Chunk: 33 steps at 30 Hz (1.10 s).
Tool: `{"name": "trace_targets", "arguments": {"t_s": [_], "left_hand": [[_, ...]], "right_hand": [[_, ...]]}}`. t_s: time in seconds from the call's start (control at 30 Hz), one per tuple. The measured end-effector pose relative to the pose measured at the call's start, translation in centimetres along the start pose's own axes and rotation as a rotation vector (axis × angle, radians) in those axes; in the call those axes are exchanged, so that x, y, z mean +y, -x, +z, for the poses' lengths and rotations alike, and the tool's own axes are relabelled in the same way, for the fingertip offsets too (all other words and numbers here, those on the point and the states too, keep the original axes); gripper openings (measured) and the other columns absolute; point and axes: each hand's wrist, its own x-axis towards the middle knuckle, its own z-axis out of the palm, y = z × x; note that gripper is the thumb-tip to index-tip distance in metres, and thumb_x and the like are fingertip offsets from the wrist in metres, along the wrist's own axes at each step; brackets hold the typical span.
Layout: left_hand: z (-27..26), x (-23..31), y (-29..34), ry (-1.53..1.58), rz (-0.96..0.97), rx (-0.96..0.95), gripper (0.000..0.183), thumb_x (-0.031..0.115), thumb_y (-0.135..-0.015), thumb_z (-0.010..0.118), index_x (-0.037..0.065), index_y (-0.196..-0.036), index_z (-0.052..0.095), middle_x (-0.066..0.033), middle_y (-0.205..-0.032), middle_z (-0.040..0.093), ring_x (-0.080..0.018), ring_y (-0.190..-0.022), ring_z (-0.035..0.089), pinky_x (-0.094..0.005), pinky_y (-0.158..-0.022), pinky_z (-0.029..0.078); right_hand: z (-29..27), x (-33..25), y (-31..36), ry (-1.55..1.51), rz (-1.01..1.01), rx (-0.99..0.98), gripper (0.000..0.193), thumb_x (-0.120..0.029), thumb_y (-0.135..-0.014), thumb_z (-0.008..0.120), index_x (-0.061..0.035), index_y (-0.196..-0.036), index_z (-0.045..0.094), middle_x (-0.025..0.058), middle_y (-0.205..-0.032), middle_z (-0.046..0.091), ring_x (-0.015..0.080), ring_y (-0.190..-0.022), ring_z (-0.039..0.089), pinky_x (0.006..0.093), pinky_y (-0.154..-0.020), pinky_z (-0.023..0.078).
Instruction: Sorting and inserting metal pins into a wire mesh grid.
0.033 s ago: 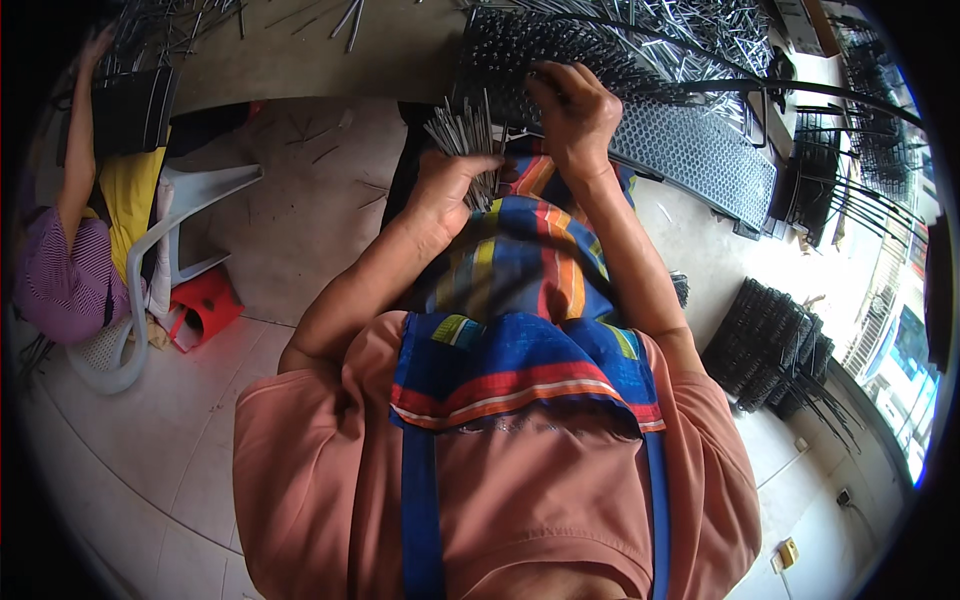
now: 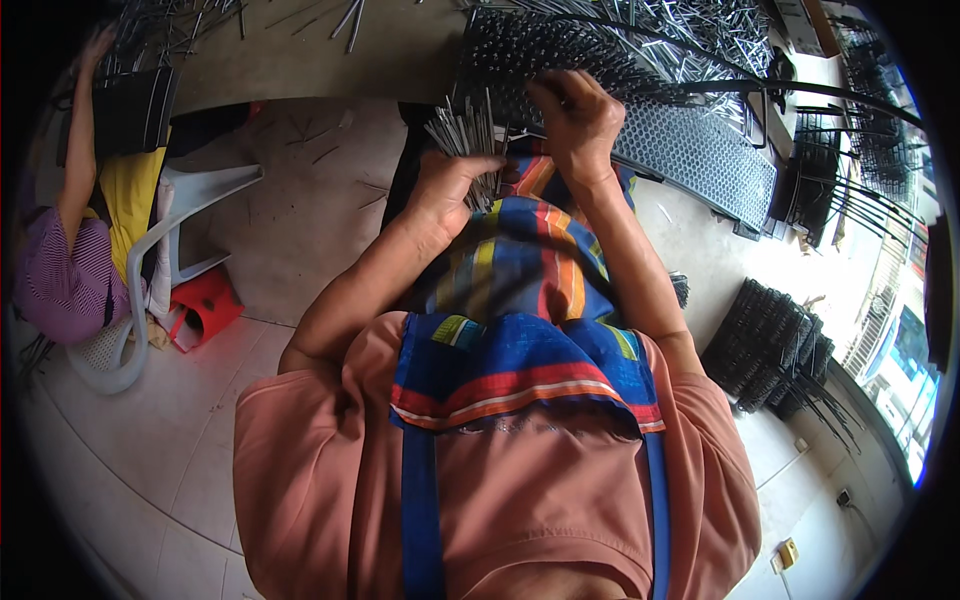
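- Nearest to the camera, we see the person's salmon-coloured shirt (image 2: 540, 480), with a blue apron (image 2: 500, 365) over it; its striped cloth, in red, orange, yellow and blue, covers the lap.
- Above the lap, we locate the left hand (image 2: 443, 188). Its fingers are clamped around a bundle of rods (image 2: 466, 132), thin and grey; the upper ends fan out above the grip and the lower ends show below the thumb.
- To the right of the bundle, we locate the right hand (image 2: 580, 122), at the near edge of a perforated board (image 2: 695, 155). Its fingers are curled with the tips turned in toward the thumb; we cannot tell whether they pinch a rod.
- On the board, we note many upright rods (image 2: 545, 60) packed at the left and far part; the right part shows bare round holes.
- On the floor to the right, we find a stack of black racks (image 2: 768, 345).
- Farther left, we find a red container (image 2: 207, 305) beside a white plastic chair (image 2: 140, 260), where a co-worker in purple (image 2: 70, 270) sits with one arm extended toward the table (image 2: 290, 65).
- Beyond the board, we see a heap of loose rods (image 2: 700, 25), lying crosswise in many directions.
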Motion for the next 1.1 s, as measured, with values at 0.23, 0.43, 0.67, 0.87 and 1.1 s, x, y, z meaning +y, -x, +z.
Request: {"name": "trace_targets", "arguments": {"t_s": [0.23, 0.43, 0.67, 0.87, 1.1], "left_hand": [[1.1, 0.1, 0.6, -0.144, 0.006, -0.063, 0.028, -0.012, -0.073, 0.066, -0.003, -0.099, 0.065, -0.0124, -0.085, 0.069, -0.0243, -0.07, 0.07, -0.0337, -0.061, 0.059], [1.4, -0.2, 1.1, -0.301, 0.061, -0.124, 0.026, -0.011, -0.073, 0.068, -0.002, -0.097, 0.066, -0.0112, -0.083, 0.069, -0.0227, -0.067, 0.069, -0.0334, -0.058, 0.059], [0.0, -0.5, 0.0, -0.19, -0.047, 0.039, 0.022, -0.002, -0.08, 0.067, 0.002, -0.102, 0.065, -0.0113, -0.085, 0.07, -0.0218, -0.073, 0.07, -0.0329, -0.058, 0.058], [1.4, -0.6, 0.5, -0.139, -0.055, -0.012, 0.017, -0.003, -0.081, 0.064, -0.002, -0.098, 0.066, -0.0144, -0.084, 0.07, -0.0238, -0.071, 0.07, -0.0343, -0.058, 0.058], [1.1, -0.7, 0.3, -0.139, -0.014, 0.021, 0.017, -0.006, -0.078, 0.063, -0.008, -0.095, 0.066, -0.018, -0.082, 0.07, -0.0262, -0.068, 0.07, -0.0361, -0.057, 0.058]], "right_hand": [[-1.5, -0.7, 2.2, -0.59, 0.729, -0.506, 0.01, -0.007, -0.075, 0.073, 0.0015, -0.073, 0.067, 0.0012, -0.065, 0.063, 0.0069, -0.057, 0.055, 0.0236, -0.051, 0.042], [-1.2, 1.5, 2.4, -0.626, 0.778, -0.427, 0.011, -0.007, -0.077, 0.072, -0.0001, -0.072, 0.066, -0.0023, -0.06, 0.056, 0.0039, -0.053, 0.045, 0.021, -0.048, 0.034], [-2.9, 0.1, 0.9, -0.779, 0.72, 0.012, 0.006, -0.004, -0.082, 0.07, -0.0015, -0.079, 0.067, -0.0026, -0.067, 0.059, 0.0039, -0.053, 0.047, 0.0181, -0.049, 0.033], [-1.7, 2.0, -0.5, -0.518, 0.148, 0.203, 0.009, 0.004, -0.077, 0.072, -0.0002, -0.084, 0.07, -0.0011, -0.076, 0.063, 0.0047, -0.069, 0.056, 0.0184, -0.061, 0.045], [-1.7, 1.3, -0.7, -0.489, 0.159, 0.187, 0.01, 0.005, -0.072, 0.074, 0.0019, -0.08, 0.069, 0.0022, -0.072, 0.063, 0.0056, -0.065, 0.055, 0.0193, -0.06, 0.044]]}}
